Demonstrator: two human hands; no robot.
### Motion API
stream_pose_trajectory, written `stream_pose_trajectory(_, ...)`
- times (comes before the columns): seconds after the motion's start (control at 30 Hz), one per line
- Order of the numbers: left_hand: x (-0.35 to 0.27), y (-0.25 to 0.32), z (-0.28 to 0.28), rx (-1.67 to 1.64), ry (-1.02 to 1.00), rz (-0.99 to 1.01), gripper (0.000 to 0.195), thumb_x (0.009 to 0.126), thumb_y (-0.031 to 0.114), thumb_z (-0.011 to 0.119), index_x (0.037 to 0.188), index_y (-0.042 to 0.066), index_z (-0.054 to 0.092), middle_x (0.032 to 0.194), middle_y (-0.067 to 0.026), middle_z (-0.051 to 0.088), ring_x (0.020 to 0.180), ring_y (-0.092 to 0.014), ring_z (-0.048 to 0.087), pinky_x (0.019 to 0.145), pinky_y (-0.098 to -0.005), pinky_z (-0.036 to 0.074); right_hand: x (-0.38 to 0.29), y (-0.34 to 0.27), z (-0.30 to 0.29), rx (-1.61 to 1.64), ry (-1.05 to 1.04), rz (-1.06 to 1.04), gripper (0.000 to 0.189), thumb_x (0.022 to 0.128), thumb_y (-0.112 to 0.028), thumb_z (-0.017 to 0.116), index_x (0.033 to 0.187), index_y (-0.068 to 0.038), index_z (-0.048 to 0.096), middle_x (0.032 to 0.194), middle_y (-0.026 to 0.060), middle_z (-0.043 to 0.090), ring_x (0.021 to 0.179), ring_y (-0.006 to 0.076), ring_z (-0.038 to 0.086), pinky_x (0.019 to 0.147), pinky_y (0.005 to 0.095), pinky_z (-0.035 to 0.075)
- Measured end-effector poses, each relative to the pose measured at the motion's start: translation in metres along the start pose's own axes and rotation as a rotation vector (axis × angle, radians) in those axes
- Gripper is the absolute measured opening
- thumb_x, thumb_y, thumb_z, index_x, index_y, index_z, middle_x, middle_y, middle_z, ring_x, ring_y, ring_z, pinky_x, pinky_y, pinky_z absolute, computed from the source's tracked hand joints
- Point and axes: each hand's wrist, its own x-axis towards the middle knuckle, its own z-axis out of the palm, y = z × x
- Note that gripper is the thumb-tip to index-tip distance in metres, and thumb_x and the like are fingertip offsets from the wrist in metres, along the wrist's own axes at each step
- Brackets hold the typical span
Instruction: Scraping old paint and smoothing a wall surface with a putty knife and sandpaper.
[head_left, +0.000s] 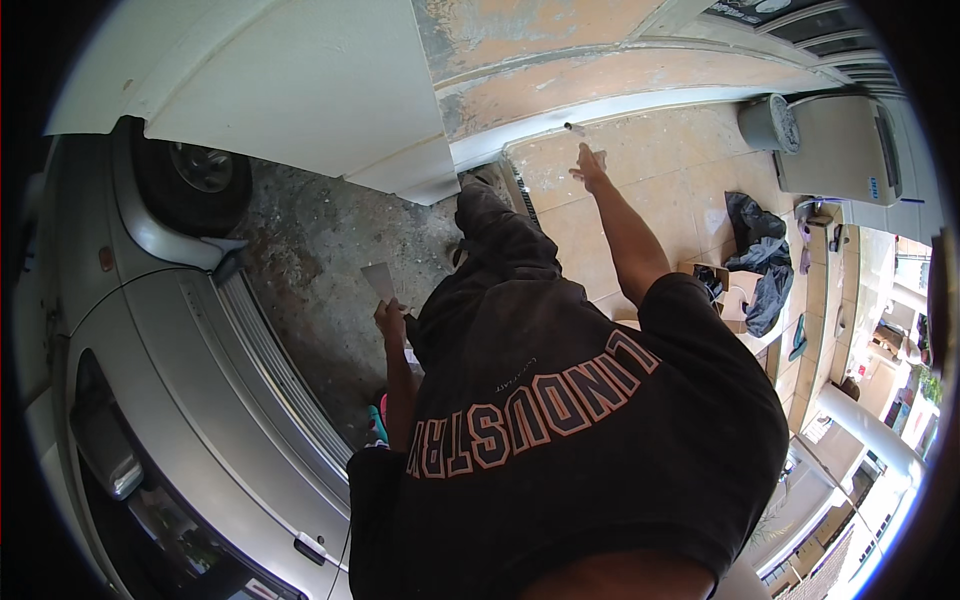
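Observation:
My left hand (390, 319) is closed around the handle of a putty knife, with its broad metal blade (379, 279) pointing away from me over the concrete floor. On the other side, my right hand (590, 166) stretches out over the beige floor tiles, its fingers apart and nothing visible in them. Just beyond its fingertips, near the foot of the wall, is a small object with a dark end (568, 127); its kind is too small to tell.
A silver vehicle (172, 315) stands at left. Ahead are a white panel (300, 97) and a peeling wall (540, 37). To the right are a grey bucket (765, 124), a pale boxy container (832, 150), dark fabric or plastic (765, 277) and a cardboard box (739, 296).

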Motion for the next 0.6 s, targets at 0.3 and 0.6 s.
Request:
stream_pose_trajectory(0.3,-0.004,0.064,0.030,0.126,-0.039,0.149,0.031,0.087,0.028,0.064,0.073,0.000,0.062,0.064,-0.0071,0.060,0.059,-0.016,0.057,0.057,-0.0331,0.044,-0.097,0.092,0.032,-0.496,-0.770,-0.269,0.051,0.092,-0.036,0.054,0.128,0.001,0.054,0.118,0.0199,0.062,0.109,0.0295,0.060,0.094,0.0393,0.045)
stream_pose_trajectory(0.6,-0.028,0.194,0.089,0.233,-0.281,0.613,0.034,0.084,0.028,0.073,0.075,-0.003,0.062,0.064,-0.0100,0.057,0.061,-0.016,0.055,0.059,-0.0338,0.044,-0.163,0.024,0.028,-0.852,-1.035,-0.744,0.080,0.084,-0.047,0.066,0.142,0.000,0.037,0.133,0.0263,0.051,0.129,0.0373,0.045,0.110,0.0418,0.033)
